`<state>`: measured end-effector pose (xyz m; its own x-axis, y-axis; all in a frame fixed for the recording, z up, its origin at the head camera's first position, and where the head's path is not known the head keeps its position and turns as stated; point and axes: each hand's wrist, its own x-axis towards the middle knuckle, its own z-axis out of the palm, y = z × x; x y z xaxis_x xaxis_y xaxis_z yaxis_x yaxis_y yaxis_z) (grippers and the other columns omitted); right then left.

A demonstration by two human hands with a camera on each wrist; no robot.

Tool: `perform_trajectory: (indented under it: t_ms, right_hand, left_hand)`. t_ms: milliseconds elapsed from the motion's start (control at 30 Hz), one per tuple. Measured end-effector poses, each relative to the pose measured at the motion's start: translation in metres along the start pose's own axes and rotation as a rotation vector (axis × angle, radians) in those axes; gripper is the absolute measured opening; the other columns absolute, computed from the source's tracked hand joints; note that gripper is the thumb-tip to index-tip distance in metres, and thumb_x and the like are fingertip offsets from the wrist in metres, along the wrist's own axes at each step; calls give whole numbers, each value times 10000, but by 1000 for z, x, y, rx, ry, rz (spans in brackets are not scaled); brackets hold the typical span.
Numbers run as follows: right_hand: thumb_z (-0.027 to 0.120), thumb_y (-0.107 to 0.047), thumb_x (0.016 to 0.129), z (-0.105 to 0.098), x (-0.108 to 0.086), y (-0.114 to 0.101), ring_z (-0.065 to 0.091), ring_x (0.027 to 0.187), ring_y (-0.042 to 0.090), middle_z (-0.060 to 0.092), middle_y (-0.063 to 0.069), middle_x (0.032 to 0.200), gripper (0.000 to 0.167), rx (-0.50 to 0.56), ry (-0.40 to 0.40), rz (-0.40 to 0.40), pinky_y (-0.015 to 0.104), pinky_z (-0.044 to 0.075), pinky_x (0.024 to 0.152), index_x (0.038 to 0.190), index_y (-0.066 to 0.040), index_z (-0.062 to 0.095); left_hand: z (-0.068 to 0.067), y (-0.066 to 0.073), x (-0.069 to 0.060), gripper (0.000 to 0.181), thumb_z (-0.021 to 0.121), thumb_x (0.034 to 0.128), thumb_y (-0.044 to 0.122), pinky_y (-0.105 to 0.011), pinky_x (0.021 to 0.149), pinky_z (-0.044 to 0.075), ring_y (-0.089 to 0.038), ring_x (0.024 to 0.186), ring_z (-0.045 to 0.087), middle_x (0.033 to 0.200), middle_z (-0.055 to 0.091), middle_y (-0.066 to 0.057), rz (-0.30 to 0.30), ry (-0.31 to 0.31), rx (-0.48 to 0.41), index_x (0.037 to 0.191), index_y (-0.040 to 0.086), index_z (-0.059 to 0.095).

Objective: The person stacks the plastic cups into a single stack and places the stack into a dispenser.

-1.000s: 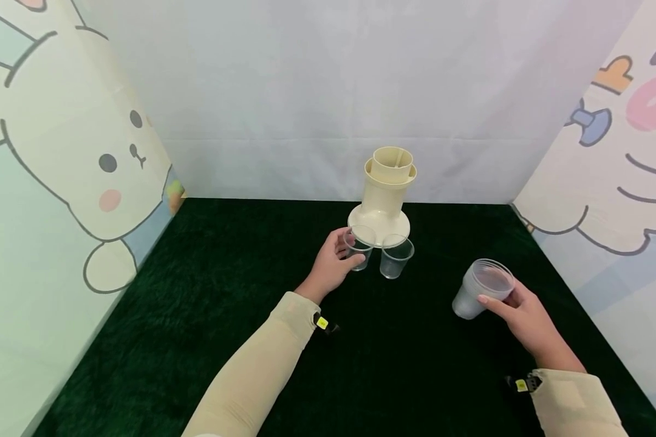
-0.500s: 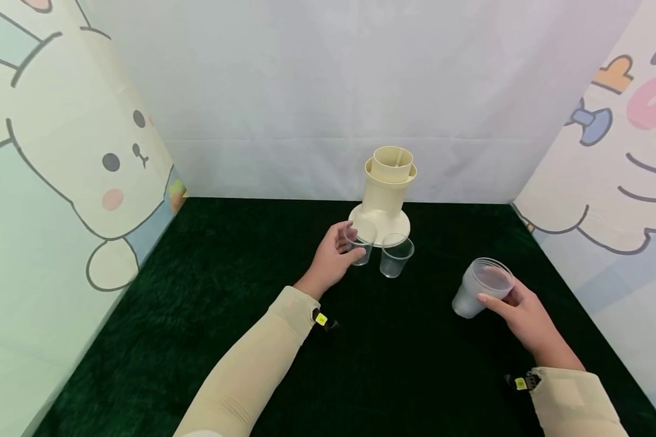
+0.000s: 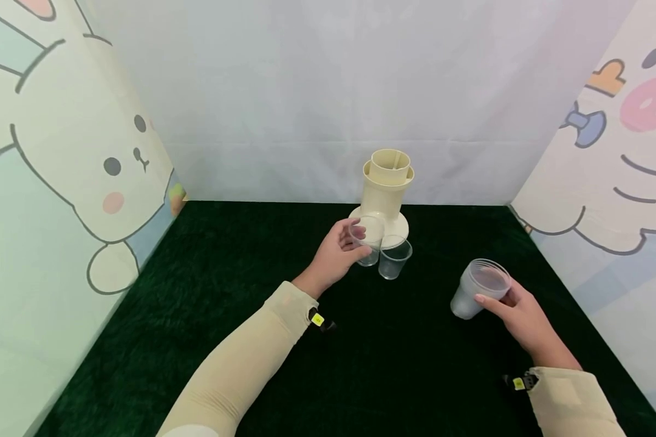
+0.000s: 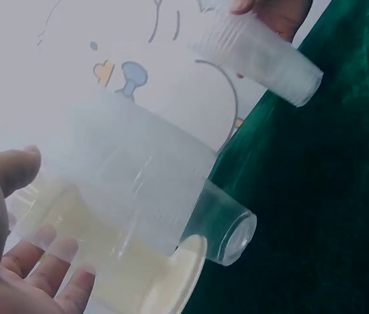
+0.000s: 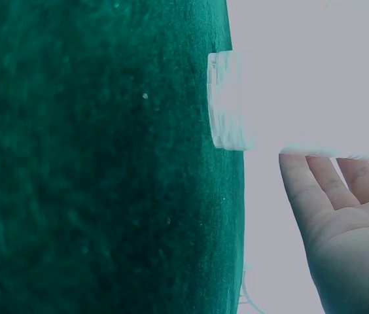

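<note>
Part-curled fingers of the left hand (image 3: 333,259) hold one clear cup (image 3: 372,241) just before the single cream stand (image 3: 383,195); a second cup (image 3: 393,261) sits before it too. The right hand (image 3: 525,317) grips one nested stack (image 3: 474,290) (I cannot count its cups), right of the stand.

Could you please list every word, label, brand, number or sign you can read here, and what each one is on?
No text can be read in any view.
Left wrist's yellow label: any marking is too small to read.
Right wrist's yellow label: likewise too small to read.
Clear plastic cups, stacked cups and cream plastic stand: no legible lettering.
Wall cartoons: drawings, no legible words.
</note>
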<state>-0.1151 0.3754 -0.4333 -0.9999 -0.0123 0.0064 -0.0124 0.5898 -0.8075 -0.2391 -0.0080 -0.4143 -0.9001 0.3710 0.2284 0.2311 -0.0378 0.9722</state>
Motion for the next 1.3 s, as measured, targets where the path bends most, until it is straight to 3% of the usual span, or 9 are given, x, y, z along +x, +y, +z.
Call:
perform_trajectory:
  t_ms: [233,467,900,1133,1300]
  right_hand:
    - [617,-370,1053,1,2,1,523,1097,-44,485,174,1459,655,8,-6,-1,111,470,819,1587,-101,349]
    - [618,-370,1053,2,2,-2,518,1104,-39,485,177,1458,656,5,-3,-8,109,468,822,1584,-92,350]
    - [624,-329,1054,4,1,-3,535,1082,-48,501,161,1435,638,15,-5,-19,119,477,817,1577,-75,361]
    - [623,-355,1053,4,0,-4,546,1071,-51,512,145,1418,632,10,8,-7,116,476,815,1566,-84,373]
    - [629,-327,1052,2,0,-2,543,1066,-72,525,113,1401,629,7,22,-17,104,472,811,1569,-77,373]
  left_hand:
    - [5,17,0,658,744,972,131,-355,1099,456,-257,1298,564,1427,545,-152,-6,-110,21,1529,85,397]
    - [8,33,2,668,759,967,150,-321,1090,457,-172,1275,567,1429,558,-101,-13,-205,80,1533,117,406]
    - [17,55,1,631,757,965,137,-304,1075,464,-200,1276,575,1384,580,-44,-13,-293,72,1511,132,441]
    - [32,56,14,664,763,962,143,-290,1065,471,-152,1261,574,1406,569,-101,-5,-338,89,1526,90,417]
    - [44,57,26,665,754,970,153,-369,1084,472,-162,1273,569,1395,567,-79,3,-354,110,1532,82,408]
